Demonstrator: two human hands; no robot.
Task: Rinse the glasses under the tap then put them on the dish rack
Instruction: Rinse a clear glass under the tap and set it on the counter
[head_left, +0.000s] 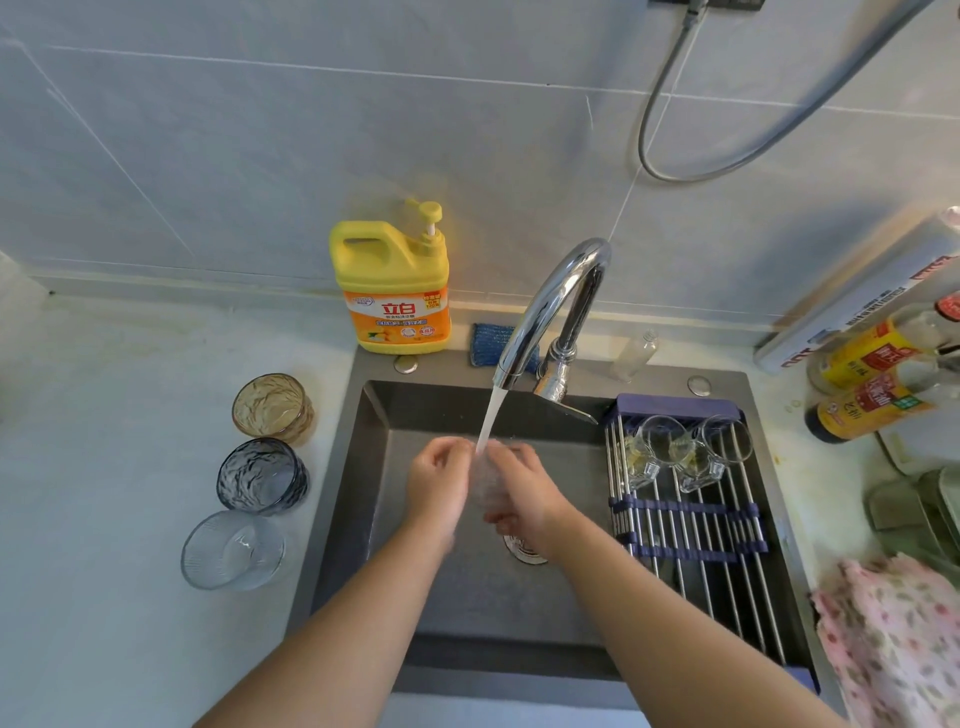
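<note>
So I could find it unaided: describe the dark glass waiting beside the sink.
Left of the sink, three glasses stand in a row on the counter. The dark glass is the middle one, smoky blue-grey, between an amber glass behind and a clear glass in front.

Pale grey tiled wall (260, 130) behind dark sink (358, 493); white countertop (104, 441) left of sink; grey hose (680, 179) looped on wall above sink, right side.

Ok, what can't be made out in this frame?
Head view only.
1. The glass being rinsed: blurred by water, wrapped by the left hand and right hand; its shape is unclear.
2. The drain: partly behind the right wrist.
3. The sauce bottles: cut off by the right edge.
4. The sponge: partly behind the tap.
</note>
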